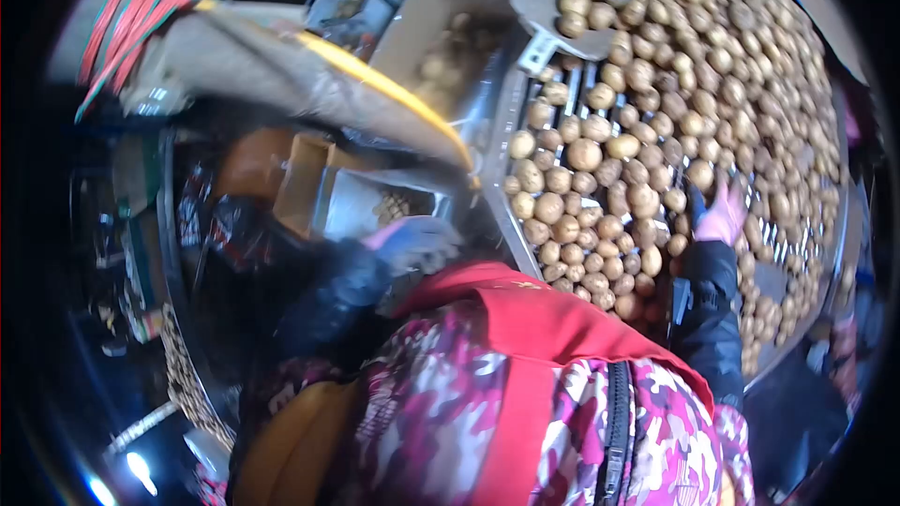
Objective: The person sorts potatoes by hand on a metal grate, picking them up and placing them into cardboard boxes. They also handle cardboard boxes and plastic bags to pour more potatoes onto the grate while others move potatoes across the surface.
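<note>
A wide bed of potatoes (647,201) lies on a metal-bar sorting table to the right. My right hand (722,214), in a pink and blue glove, reaches in among them with thumb and fingers apart; nothing shows in its grasp. On the left, my left hand (419,242), in a purple-grey glove, is smeared by motion beside the table's near corner. It is nearest a box (361,209) with some small potatoes in it, and whether it holds anything is not clear.
A cardboard box (408,28) holding potatoes stands beyond the table's metal rim (514,98). A cloth chute (281,66) with a yellow edge, tied by red cords (136,33), hangs at upper left. A curved metal plate (542,0) sits at the table's far side.
</note>
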The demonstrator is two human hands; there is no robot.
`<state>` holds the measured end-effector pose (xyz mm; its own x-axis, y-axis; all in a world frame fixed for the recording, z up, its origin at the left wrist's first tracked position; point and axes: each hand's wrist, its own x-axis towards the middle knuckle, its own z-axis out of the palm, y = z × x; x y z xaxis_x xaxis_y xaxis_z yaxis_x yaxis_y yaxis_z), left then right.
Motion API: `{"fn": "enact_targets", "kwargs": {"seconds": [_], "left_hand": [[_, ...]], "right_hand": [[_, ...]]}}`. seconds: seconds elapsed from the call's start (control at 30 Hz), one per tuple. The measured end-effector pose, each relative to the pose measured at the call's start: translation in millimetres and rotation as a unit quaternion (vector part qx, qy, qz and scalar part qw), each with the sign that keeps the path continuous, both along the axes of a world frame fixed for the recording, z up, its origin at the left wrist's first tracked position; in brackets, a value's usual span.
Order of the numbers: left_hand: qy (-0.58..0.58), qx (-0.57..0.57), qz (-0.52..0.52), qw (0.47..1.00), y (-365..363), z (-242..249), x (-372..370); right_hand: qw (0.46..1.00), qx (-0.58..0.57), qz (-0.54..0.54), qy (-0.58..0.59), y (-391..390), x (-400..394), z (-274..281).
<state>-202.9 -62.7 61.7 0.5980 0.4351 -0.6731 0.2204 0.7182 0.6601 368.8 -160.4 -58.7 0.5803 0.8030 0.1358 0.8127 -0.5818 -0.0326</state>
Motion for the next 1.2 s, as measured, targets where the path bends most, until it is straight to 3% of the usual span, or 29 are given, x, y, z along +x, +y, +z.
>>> {"fn": "enact_targets", "kwargs": {"seconds": [0.03, 0.1, 0.13, 0.17, 0.2, 0.23, 0.3, 0.37, 0.43, 0.5, 0.53, 0.57, 0.67, 0.77, 0.9, 0.93, 1.03, 1.1, 1.13, 1.17, 1.2], "left_hand": [[-0.02, -0.042, 0.07, 0.996, 4, -7, -26], [0.123, -0.015, 0.147, 0.981, 24, -41, -67], [0.354, 0.154, -0.074, 0.92, 28, -9, -36], [0.537, 0.314, -0.276, 0.733, 29, 25, -9], [0.513, 0.463, -0.281, 0.666, 27, -10, -29], [0.392, 0.462, -0.222, 0.764, 23, 5, 0], [0.125, 0.52, -0.176, 0.826, 23, -37, 27], [0.082, 0.595, -0.263, 0.755, 20, 4, 103], [0.052, 0.671, -0.272, 0.687, 31, -5, 150], [0.053, 0.681, -0.27, 0.679, 50, -28, 188], [0.119, 0.7, -0.292, 0.641, 59, -38, 206], [0.113, 0.709, -0.313, 0.622, 73, -48, 222], [0.213, 0.678, -0.391, 0.584, 82, -44, 263], [0.215, 0.605, -0.413, 0.645, 81, -36, 280], [0.247, 0.573, -0.424, 0.656, 78, -38, 282], [0.243, 0.524, -0.403, 0.71, 79, -38, 283], [0.223, 0.521, -0.342, 0.75, 82, -54, 276], [0.199, 0.634, -0.296, 0.686, 83, -70, 266], [0.164, 0.533, -0.261, 0.788, 84, -63, 266], [0.076, 0.539, -0.179, 0.819, 89, -88, 254], [0.056, 0.442, -0.15, 0.883, 86, -70, 250]], "right_hand": [[1.0, -0.015, -0.01, 0.003, -2, 0, 6], [1.0, 0.0, 0.004, 0.015, -4, -5, 15], [1.0, 0.003, -0.006, 0.018, -3, -11, 22], [1.0, 0.007, -0.014, 0.022, -3, -16, 26], [0.999, 0.032, -0.001, 0.005, -6, -15, 19], [0.998, 0.056, 0.014, -0.013, -8, -18, 19], [0.998, 0.054, 0.018, -0.033, -17, -28, 17], [0.995, 0.084, 0.044, 0.017, -30, -38, 15], [0.994, 0.055, 0.053, 0.073, -44, -49, 15], [0.987, -0.026, 0.036, 0.156, -55, -71, 40], [0.982, -0.006, 0.041, 0.186, -65, -77, 40], [0.975, 0.015, 0.046, 0.215, -77, -83, 39], [0.977, 0.036, 0.078, 0.194, -109, -117, 50], [0.979, 0.036, 0.085, 0.179, -128, -152, 56], [0.981, 0.045, 0.079, 0.173, -118, -155, 74], [0.973, 0.054, 0.095, 0.204, -104, -152, 88], [0.943, 0.114, 0.265, 0.165, -62, -158, 103], [0.923, 0.122, 0.345, 0.119, -30, -166, 81], [0.93, 0.09, 0.346, 0.083, -15, -164, 56], [0.936, 0.056, 0.345, 0.047, -4, -158, 37], [0.935, 0.021, 0.344, 0.084, -2, -149, 64]]}}
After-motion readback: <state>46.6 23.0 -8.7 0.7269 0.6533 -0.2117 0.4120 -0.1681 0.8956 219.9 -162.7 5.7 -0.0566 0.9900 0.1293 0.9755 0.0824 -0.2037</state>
